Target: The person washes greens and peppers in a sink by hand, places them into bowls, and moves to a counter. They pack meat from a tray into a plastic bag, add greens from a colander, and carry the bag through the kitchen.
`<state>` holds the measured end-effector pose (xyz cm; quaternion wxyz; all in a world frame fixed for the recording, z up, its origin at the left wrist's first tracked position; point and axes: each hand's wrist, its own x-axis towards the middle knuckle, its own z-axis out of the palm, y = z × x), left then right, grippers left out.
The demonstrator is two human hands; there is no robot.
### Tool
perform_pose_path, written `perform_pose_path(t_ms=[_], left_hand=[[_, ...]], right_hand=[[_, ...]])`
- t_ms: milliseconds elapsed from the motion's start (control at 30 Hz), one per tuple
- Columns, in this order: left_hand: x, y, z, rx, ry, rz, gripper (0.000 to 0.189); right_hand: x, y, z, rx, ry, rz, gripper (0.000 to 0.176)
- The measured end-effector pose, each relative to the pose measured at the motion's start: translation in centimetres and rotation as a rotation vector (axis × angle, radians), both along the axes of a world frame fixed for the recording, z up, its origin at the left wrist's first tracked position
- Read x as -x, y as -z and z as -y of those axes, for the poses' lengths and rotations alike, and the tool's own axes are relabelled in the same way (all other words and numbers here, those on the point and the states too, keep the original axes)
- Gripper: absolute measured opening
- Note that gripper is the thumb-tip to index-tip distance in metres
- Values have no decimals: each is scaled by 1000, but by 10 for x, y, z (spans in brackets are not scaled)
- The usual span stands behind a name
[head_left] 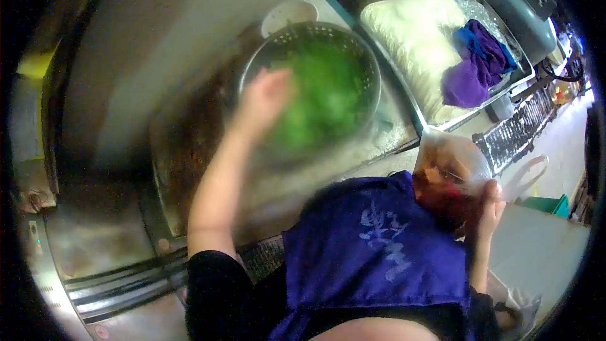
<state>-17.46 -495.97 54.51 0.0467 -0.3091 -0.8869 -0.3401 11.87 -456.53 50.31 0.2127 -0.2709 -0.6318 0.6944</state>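
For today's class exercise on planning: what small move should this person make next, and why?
Probably bring the plastic bag across to the colander. The left hand, blurred, is on the greens there, while the right hand holds the bag off to the side, beside the apron.

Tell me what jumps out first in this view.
The bright green leaves heaped in a metal colander at top centre stand out most, with the left hand blurred at its left rim. At right, the right hand grips a clear plastic bag of reddish-brown contents beside a blue apron; a purple cloth lies on a tray top right.
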Motion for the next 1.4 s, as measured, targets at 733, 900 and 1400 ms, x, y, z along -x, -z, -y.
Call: perform_pose_path(t_ms=[733,900,1400], left_hand=[[-49,39,41,-75,-547,-168,68],[-133,88,113,-1003,-1436,-225,68],[-121,78,118,-777,-1189,-142,68]], right_hand=[[23,-5,10,30,-75,-16,26],[29,0,21,22,62,-44,24],[32,-10,11,-222,-37,64,30]])
